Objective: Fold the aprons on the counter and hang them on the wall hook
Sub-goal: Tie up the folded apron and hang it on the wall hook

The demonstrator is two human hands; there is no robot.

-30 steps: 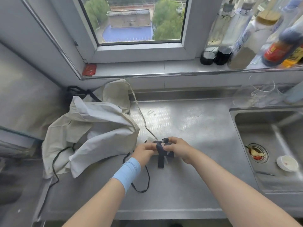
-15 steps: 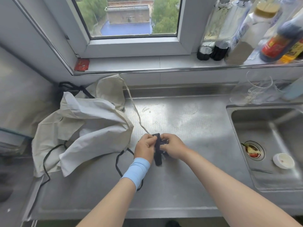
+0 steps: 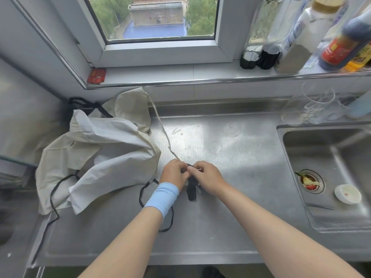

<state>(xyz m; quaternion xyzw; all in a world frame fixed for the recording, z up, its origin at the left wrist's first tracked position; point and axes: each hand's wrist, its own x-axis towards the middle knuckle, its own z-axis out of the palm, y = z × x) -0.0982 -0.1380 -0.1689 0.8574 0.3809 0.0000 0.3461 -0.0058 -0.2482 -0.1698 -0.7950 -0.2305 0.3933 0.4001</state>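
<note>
**Hands work at an apron strap while the folding waits**

Left of the stainless steel sink [image 3: 281,133], on the steel counter [image 3: 230,207], the left hand [image 3: 175,173] and right hand [image 3: 206,176] meet, curled fingers pinching a bunched black fabric apron strap [image 3: 191,192]. Farther left of the sink, the crumpled cream cloth aprons [image 3: 96,157] lie heaped and unfolded. Folding and hanging both appear to lie ahead, and no wall hook is in view.
</note>
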